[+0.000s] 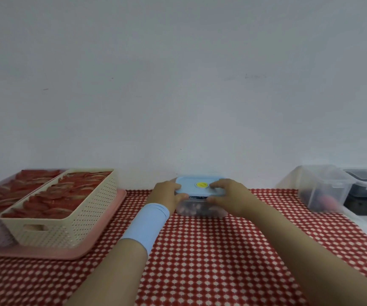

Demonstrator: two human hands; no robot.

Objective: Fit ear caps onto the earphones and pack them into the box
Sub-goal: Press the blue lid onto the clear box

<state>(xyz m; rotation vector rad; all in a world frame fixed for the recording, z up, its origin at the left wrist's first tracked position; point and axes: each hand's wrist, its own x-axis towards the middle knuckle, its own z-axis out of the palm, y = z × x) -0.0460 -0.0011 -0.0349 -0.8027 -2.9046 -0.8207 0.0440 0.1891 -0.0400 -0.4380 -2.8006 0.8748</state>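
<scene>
Both left hand (167,193) and right hand (228,195) grip the blue lid (191,184) of the clear box (200,209) on the bench (200,250), fingers curled over it, thumbs under its front edge.

Soft, even, dim light; faint shadows; blurred, bowed edges throughout.

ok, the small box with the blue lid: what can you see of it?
Small clear plastic box, upright on the red-checked cloth by the wall. Pale blue lid on top, yellow round button at its centre. Small dark and pinkish items show blurrily inside. Left hand and right hand grip the lid's ends.
</scene>
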